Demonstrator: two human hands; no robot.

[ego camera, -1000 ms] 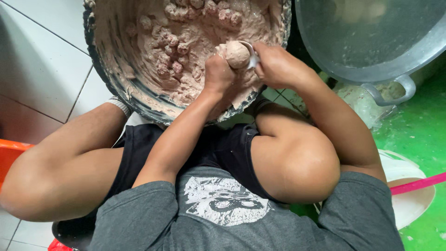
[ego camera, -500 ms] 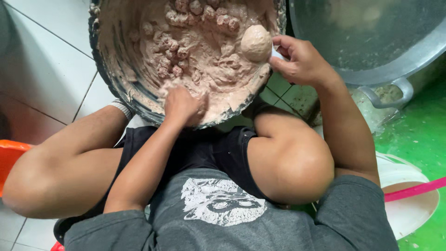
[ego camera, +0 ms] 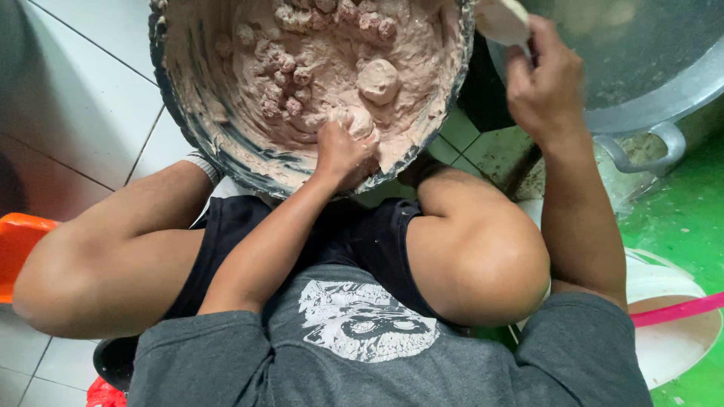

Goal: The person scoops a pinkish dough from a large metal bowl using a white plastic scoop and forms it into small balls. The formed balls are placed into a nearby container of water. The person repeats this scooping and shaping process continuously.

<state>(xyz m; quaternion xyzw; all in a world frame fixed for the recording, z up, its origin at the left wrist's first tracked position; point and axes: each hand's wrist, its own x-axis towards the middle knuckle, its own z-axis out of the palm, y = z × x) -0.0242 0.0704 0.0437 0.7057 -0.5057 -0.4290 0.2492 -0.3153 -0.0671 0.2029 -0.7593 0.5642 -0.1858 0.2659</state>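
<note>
While the left hand (ego camera: pixel 343 151) digs shut fingers into pinkish paste in the big round basin (ego camera: pixel 173 128) | right hand (ego camera: pixel 544 83) grips a pale spoon (ego camera: pixel 501 19) over the grey metal pot (ego camera: pixel 641 98) | bare knees crowd beneath; orange tub (ego camera: pixel 16 241) sits left.

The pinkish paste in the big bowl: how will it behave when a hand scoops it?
The paste probably feels soft and sticky: it smears the bowl wall and coats the left hand. It likely holds shape, since a formed ball rests on it unslumped.

The person wears a grey printed T-shirt (ego camera: pixel 362 339) and black shorts (ego camera: pixel 354 241).
</note>
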